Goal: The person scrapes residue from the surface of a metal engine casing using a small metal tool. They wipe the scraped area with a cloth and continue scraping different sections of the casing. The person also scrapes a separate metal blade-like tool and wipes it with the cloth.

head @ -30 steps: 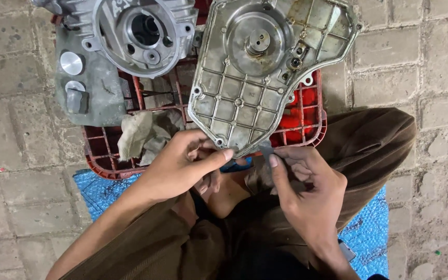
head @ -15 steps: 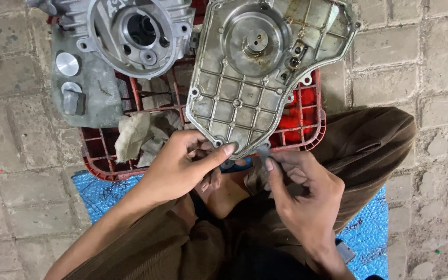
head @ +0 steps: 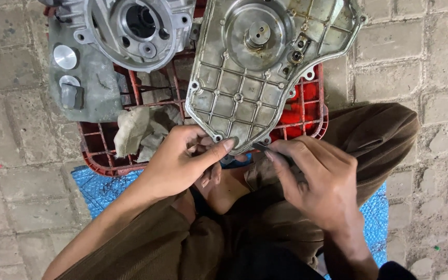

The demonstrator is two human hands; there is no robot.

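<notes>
The left hand (head: 182, 163) rests against the near, lower edge of the grey cast-metal cover plate with a ribbed grid on its inner face (head: 257, 67). Its thumb tip presses on the plate's rim near the bottom corner, and the other fingers curl together beneath the edge; what lies under them cannot be told. The right hand (head: 317, 184) sits just beside it, fingers drawn together and pinched on a thin dark tool (head: 260, 147), of which only the short tip shows beyond the fingertips. That tip meets the plate's rim right next to the left thumb.

Left of the plate, a grey rounded metal engine casing with a large circular bore (head: 130, 31) lies partly on a red plastic lattice crate (head: 307, 111), its flat side section hanging over the paving. A crumpled dirty white rag (head: 138, 129) lies inside the crate, between the casing and the left hand. A blue textured mat (head: 102, 189) shows under the crate's near edge. Grey brick paving (head: 431, 57) surrounds everything. The person's brown-trousered knees (head: 374, 135) flank both hands.

The cover plate lies tilted on the crate, ribbed face upward, a raised round boss (head: 259, 33) at its wider far end. Its long axis runs from upper right to lower left, narrowing toward the hands.
</notes>
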